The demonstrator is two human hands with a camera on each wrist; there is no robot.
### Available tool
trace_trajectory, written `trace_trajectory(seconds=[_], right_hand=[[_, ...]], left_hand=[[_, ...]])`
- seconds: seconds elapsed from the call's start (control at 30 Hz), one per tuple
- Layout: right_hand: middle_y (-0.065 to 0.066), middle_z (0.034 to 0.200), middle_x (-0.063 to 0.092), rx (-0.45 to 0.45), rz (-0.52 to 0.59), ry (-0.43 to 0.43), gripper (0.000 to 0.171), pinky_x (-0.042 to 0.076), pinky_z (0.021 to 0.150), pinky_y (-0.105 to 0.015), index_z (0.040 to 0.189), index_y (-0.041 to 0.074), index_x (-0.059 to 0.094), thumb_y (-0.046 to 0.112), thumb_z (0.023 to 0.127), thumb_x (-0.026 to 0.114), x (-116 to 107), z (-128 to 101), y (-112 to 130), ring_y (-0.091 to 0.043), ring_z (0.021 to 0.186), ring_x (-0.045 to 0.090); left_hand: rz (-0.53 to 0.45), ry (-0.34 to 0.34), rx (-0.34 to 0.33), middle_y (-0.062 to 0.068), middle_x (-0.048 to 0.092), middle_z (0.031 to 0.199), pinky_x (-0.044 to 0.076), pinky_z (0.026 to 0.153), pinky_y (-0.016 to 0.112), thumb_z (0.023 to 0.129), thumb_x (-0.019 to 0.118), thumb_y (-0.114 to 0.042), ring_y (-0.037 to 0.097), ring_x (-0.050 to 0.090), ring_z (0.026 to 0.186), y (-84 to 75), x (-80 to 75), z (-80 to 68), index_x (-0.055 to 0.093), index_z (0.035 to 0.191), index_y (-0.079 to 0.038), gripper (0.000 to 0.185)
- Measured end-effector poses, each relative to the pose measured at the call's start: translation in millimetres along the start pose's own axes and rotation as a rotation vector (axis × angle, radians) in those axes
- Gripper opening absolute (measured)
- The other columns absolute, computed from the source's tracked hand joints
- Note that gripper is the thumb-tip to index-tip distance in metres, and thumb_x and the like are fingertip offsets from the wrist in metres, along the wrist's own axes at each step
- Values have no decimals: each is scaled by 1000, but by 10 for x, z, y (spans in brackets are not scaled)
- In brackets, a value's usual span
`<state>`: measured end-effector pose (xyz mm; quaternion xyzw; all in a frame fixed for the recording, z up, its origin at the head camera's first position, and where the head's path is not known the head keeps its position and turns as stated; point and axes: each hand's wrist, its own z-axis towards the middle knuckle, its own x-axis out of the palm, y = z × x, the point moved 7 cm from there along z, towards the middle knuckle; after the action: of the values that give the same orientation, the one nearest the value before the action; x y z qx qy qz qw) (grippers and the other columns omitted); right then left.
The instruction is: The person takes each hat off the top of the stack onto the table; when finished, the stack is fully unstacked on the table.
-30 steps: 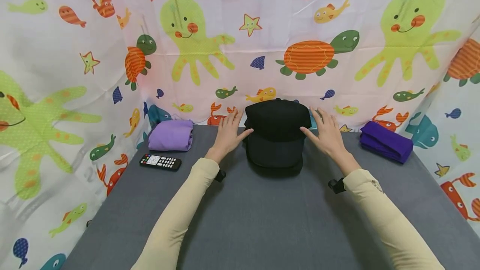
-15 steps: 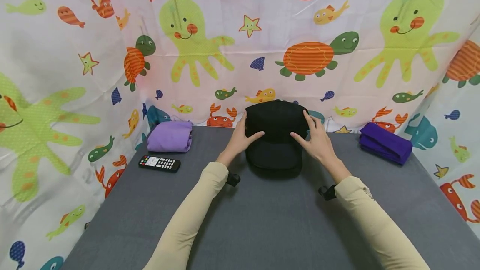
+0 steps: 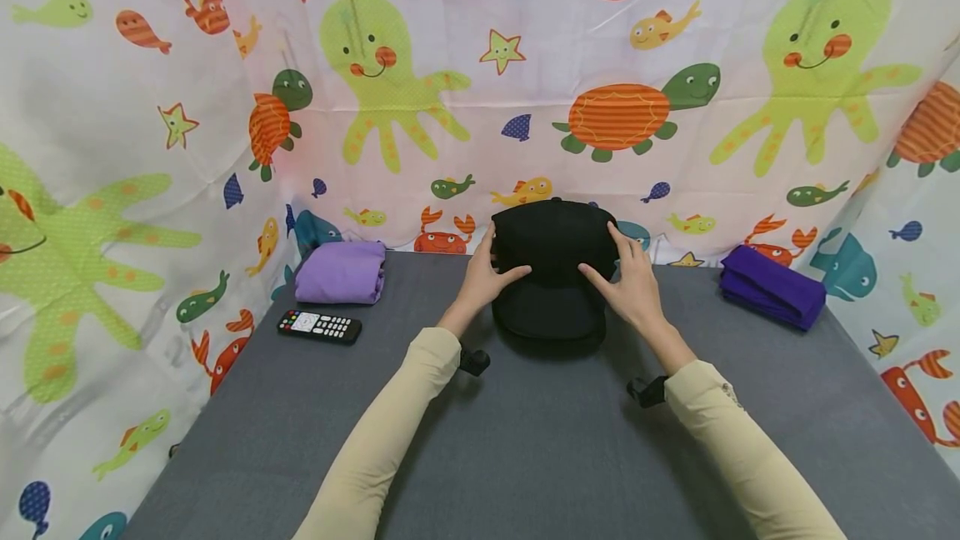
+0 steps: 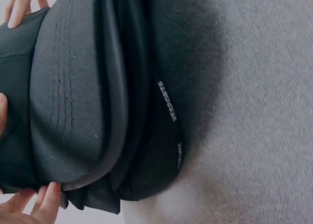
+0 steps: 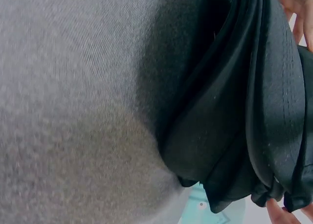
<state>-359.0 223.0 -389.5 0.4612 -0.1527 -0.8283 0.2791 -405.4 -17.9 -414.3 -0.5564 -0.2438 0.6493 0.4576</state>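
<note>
Black cap (image 3: 553,273) sits at the middle of the bench's (image 3: 525,440) far edge, brim toward the person; left hand (image 3: 483,273) grips its left side, thumb laid over the front, fingers curled behind; right hand (image 3: 630,286) grips the right side the same way. Lilac cloth (image 3: 341,272) in the far left corner, remote (image 3: 320,326) just before it; purple cloth (image 3: 772,283) in the far right corner.

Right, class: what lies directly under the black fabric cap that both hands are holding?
The black fabric cap rests on the grey cloth table; the wrist views show only that cloth and shadow under its brim. The left hand and right hand grip its sides. Its inside is hidden.
</note>
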Motion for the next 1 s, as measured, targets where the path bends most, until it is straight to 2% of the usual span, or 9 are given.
trace_trajectory(seconds=[0.2, 0.53, 0.77, 1.0], right_hand=[[-19, 135, 41, -9, 62, -35, 80, 45, 72, -48, 148, 27, 25, 43, 82, 68, -27, -32, 52, -35, 96, 47], [-17, 139, 38, 1, 142, -63, 78, 52, 73, -48, 147, 26, 28, 38, 82, 69, -91, -67, 164, -35, 117, 43], [-14, 139, 39, -9, 183, -80, 77, 52, 74, -47, 146, 27, 29, 35, 81, 71, -147, -100, 301, -34, 118, 41], [-15, 138, 39, -28, 210, -65, 77, 51, 75, -48, 146, 25, 30, 34, 81, 71, -144, -139, 467, -33, 119, 42]], left_hand=[[-24, -53, 26, 5, 32, 147, 49, 87, 38, 76, 76, -37, 24, 50, 107, -88, -46, -19, 13, 150, -21, 98], [-55, -100, 23, 6, 41, 140, 50, 83, 36, 74, 77, -36, 24, 52, 102, -142, -135, -85, 20, 149, -24, 95], [-82, -120, 51, 7, 41, 140, 50, 82, 37, 73, 79, -34, 29, 54, 100, -198, -235, -159, 23, 148, -24, 94], [-114, -130, 54, 7, 40, 139, 51, 84, 39, 73, 80, -30, 25, 55, 99, -236, -380, -300, 25, 148, -24, 93]])
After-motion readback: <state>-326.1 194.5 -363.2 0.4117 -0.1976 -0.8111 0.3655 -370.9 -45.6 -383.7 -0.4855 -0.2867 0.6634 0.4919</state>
